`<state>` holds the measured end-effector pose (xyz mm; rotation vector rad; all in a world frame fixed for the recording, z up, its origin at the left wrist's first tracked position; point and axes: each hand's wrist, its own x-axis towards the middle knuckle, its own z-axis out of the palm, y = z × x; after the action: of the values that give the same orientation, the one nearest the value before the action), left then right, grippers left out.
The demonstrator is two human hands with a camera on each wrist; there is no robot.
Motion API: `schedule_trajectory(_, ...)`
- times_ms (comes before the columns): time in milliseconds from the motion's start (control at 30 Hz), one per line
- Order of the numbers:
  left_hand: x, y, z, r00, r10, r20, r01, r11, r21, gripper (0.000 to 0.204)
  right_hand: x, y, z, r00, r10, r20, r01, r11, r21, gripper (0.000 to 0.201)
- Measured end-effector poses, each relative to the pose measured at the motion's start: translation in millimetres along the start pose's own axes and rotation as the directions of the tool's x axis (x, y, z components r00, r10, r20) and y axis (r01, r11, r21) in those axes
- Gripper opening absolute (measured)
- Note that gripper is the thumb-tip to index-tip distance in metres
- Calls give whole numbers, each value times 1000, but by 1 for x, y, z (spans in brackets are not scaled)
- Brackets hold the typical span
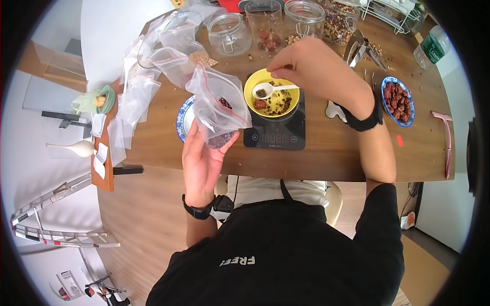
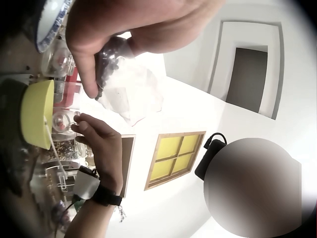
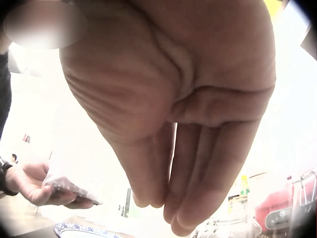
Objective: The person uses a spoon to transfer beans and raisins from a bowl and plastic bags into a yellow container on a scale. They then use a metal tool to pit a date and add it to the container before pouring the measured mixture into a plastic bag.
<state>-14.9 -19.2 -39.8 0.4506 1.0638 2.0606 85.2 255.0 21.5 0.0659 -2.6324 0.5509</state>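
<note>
My left hand (image 1: 201,166) holds a clear zip bag (image 1: 219,89) with a red seal strip from below, fingers and thumb round its base. Dark red beans (image 1: 223,137) lie in the bottom of this bag. My right hand (image 1: 319,69) hangs bent over a yellow bowl (image 1: 247,97), its fingertips (image 3: 183,225) bunched together; I cannot tell whether anything small is between them. In the bowl are dark and yellowish grains and a red date (image 1: 260,104). A white measuring spoon (image 1: 279,87) with dark grains lies across it. Underneath stands a black kitchen scale (image 1: 275,142), its display lit.
A blue-rimmed plate (image 1: 181,122) sits partly behind the bag. Glass jars (image 1: 229,35) line the back, and plastic bags (image 1: 127,102) cover the left side. On the right are a plate of red dates (image 1: 398,102), a bottle (image 1: 433,47) and a pink razor-shaped tool (image 1: 448,145).
</note>
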Motion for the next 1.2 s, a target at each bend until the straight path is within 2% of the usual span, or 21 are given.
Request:
schedule_trajectory(167, 1, -4, 6, 1000, -13, 3, 13, 1000, -4, 52, -3, -21, -18, 985, 11, -172, 11, 992, 126, 12)
schedule_trajectory(200, 2, -6, 6, 1000, -18, 20, 19, 1000, -15, 52, -3, -27, -22, 985, 12, -170, 11, 991, 131, 12)
schedule_trajectory(267, 1, -10, 7, 999, -22, 34, 23, 999, -23, 53, -6, -40, -27, 979, 27, -200, 31, 960, 278, 12)
schedule_trajectory(300, 3, -13, 7, 998, -37, 48, 39, 998, -45, 53, -6, -41, -26, 979, 26, -203, 32, 960, 278, 12)
schedule_trajectory(367, 4, -14, 9, 997, -52, 64, 57, 996, -65, 53, -8, -42, -21, 948, -203, -245, 281, 894, 350, 13)
schedule_trajectory(500, 7, -12, 17, 993, -100, 68, 104, 993, -57, 51, -8, -45, -2, 970, -195, -145, 230, 928, 294, 9)
schedule_trajectory(567, 9, -14, 28, 992, -77, 98, 79, 997, -24, 50, -9, -44, 10, 989, -147, 12, 147, 989, -14, 4)
schedule_trajectory(600, 11, -16, 29, 992, -85, 98, 88, 996, -24, 50, -10, -44, 12, 990, -139, 13, 139, 990, -12, 4)
schedule_trajectory(667, 13, -22, 29, 991, -95, 97, 94, 995, 21, 49, -10, -44, 16, 992, -116, 52, 122, 984, -130, 8)
schedule_trajectory(800, 9, -26, 29, 985, -138, 101, 138, 990, 2, 49, -10, -43, 22, 989, -138, 47, 143, 983, -112, 10)
schedule_trajectory(867, 7, -27, 33, 990, -139, 26, 136, 987, 84, 51, -10, -43, 26, 976, -212, 46, 217, 959, -184, 10)
schedule_trajectory(1000, 7, -18, 29, 992, -113, 60, 112, 994, 18, 50, -5, -37, 28, 961, -276, 27, 276, 941, -195, 8)
schedule_trajectory(1100, 6, -15, 25, 996, -79, 48, 80, 997, -9, 50, 1, -39, 24, 971, -237, -33, 233, 968, -91, 5)
schedule_trajectory(1167, 6, -15, 22, 996, -62, 67, 62, 998, -2, 50, 4, -41, 25, 946, -221, -235, 253, 960, 117, 3)
schedule_trajectory(1200, 6, -15, 21, 996, -56, 66, 57, 998, -9, 50, 6, -40, 25, 946, -227, -230, 258, 960, 113, 3)
